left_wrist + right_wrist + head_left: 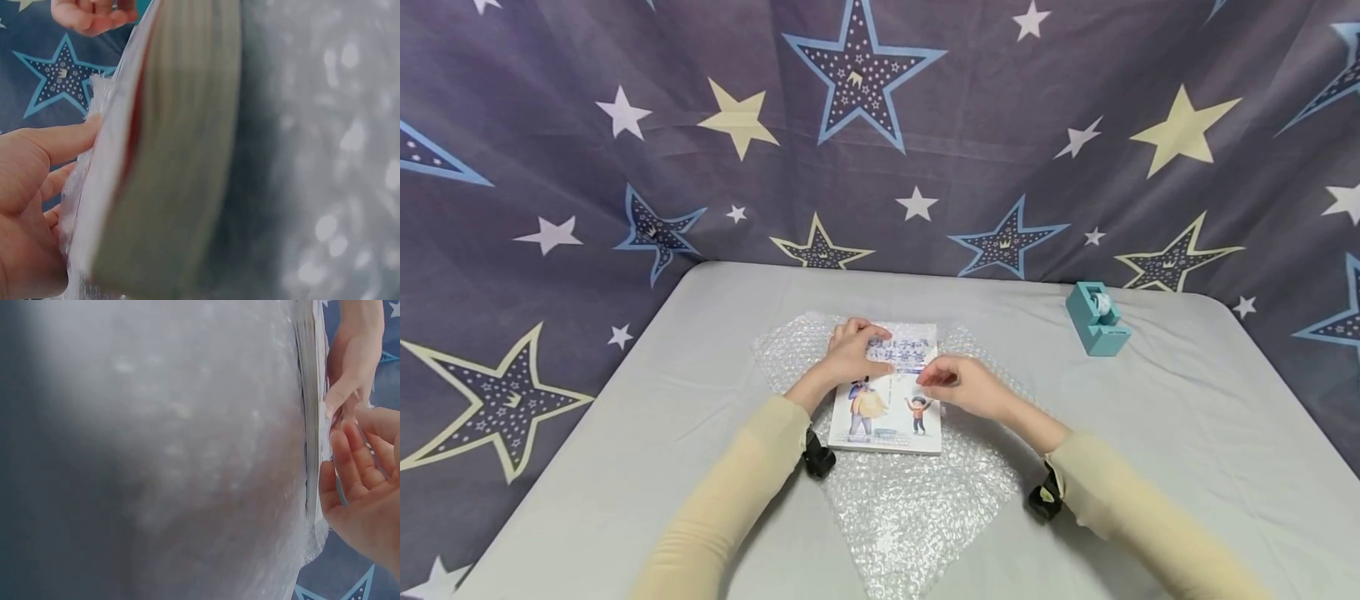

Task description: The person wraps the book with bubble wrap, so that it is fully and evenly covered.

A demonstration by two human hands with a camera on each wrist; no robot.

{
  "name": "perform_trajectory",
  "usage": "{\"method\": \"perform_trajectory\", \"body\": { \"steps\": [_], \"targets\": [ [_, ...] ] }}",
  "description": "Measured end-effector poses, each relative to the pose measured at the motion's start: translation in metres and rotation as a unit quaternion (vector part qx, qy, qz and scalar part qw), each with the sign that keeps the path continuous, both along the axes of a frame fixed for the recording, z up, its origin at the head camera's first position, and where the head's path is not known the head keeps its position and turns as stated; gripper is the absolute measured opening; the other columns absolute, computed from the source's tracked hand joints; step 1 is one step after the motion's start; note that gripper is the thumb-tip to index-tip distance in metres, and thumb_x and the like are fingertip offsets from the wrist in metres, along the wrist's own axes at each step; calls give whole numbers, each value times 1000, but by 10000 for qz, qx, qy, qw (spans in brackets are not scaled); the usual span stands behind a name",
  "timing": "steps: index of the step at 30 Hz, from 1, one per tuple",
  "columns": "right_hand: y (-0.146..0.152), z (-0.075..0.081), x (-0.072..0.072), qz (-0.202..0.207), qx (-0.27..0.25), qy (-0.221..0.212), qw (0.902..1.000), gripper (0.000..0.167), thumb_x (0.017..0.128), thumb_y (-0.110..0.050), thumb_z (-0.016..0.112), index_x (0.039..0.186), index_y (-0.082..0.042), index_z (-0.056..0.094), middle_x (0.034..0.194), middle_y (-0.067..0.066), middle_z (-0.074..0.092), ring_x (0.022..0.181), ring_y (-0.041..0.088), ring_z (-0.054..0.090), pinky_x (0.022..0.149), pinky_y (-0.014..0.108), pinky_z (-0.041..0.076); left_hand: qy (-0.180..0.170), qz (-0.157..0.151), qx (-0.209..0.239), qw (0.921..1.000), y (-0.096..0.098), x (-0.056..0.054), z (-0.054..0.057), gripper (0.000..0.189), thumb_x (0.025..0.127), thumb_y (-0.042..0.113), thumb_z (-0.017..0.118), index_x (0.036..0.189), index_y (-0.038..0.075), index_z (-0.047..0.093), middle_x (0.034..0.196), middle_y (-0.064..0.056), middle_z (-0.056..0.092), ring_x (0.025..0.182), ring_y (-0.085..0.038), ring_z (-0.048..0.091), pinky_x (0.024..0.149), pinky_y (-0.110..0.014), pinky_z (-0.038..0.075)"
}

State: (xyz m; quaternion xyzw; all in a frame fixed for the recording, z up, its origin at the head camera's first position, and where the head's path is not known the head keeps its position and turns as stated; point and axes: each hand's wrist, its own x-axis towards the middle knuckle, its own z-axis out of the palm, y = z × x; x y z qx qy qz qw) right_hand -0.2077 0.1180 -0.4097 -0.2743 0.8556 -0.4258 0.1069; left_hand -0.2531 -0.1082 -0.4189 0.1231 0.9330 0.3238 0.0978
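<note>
A white paperback book (891, 421) with cartoon figures and blue lettering lies flat on a sheet of bubble wrap (913, 504). Clear wrap seems to cover the upper part of its cover, where the lettering looks distorted. My left hand (847, 354) rests on the cover's upper left, thumb and fingers spread; in the left wrist view its thumb presses on wrap along the book's face. Above the book's right edge hovers my right hand (966, 385), fingers loosely curved. The right wrist view shows nothing between the fingers of this hand (369, 481).
A teal tape dispenser (1093, 321) with a roll stands at the back right of the pale-covered table (700, 375). A dark curtain (925, 100) printed with stars hangs behind it. Corners of wrap spread out left, right and toward the front of the book.
</note>
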Motion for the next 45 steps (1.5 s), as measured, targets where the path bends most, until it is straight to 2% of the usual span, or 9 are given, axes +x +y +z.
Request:
{"method": "perform_trajectory", "body": {
  "steps": [3,11,17,22,27,32,40,43,45],
  "targets": [
    [3,2,9,211,-1,-151,9997,14,82,-9,63,95,-8,65,91,2,66,82,12,59,77,25,48,-14,72,19,10000,2,0,1,53,75,33,72,123,22,53,133,-7,30,117,-26,24,101,-46,22],
    [9,4,34,821,-65,-368,9959,15,82,-9,63,97,-9,65,95,2,66,85,10,60,79,26,49,-42,160,68,9998,5,1,2,51,75,31,72,122,20,54,135,-9,28,121,-28,23,103,-48,20],
    [12,3,52,1182,-28,-523,9916,12,81,-8,65,92,-11,66,87,-3,65,80,9,59,77,26,50,-47,167,48,9998,5,2,3,51,76,31,72,122,21,54,137,-10,27,123,-30,21,104,-49,18],
    [14,1,63,1337,10,-436,9901,11,80,-9,66,90,-12,66,83,-5,64,76,7,59,73,24,50,-78,159,67,9998,4,2,2,51,77,32,71,123,21,53,137,-10,26,124,-30,20,105,-49,17],
    [17,1,72,1477,-81,-384,9882,9,80,-11,66,89,-14,67,83,-2,65,74,6,58,69,23,50,-103,158,73,9998,4,2,0,50,77,33,71,123,22,53,136,-8,27,121,-27,22,103,-47,20],
    [19,-2,83,1856,-243,-256,9820,10,81,-11,65,90,-14,67,86,-2,66,75,3,58,70,22,50,-90,173,67,9998,5,1,-2,50,77,33,71,122,23,53,136,-8,27,120,-27,22,103,-47,20],
    [20,-8,89,2228,-197,-257,9743,14,78,-12,68,92,-15,67,90,-6,65,79,1,57,71,21,49,-124,198,102,9997,4,2,0,51,77,32,71,123,23,53,136,-7,27,120,-27,22,103,-47,20],
    [20,-10,89,2343,-58,-90,9721,19,76,-14,71,94,-17,66,93,-8,64,82,3,57,74,20,48,-124,211,97,9997,4,3,0,51,77,32,71,123,23,53,137,-8,27,121,-27,22,103,-47,20],
    [20,-12,89,2443,109,268,9693,22,74,-17,72,95,-18,66,93,-10,62,83,2,55,77,18,45,-127,215,84,9997,4,3,1,51,77,33,71,123,23,52,137,-8,26,121,-27,22,103,-47,20]
  ]
}}
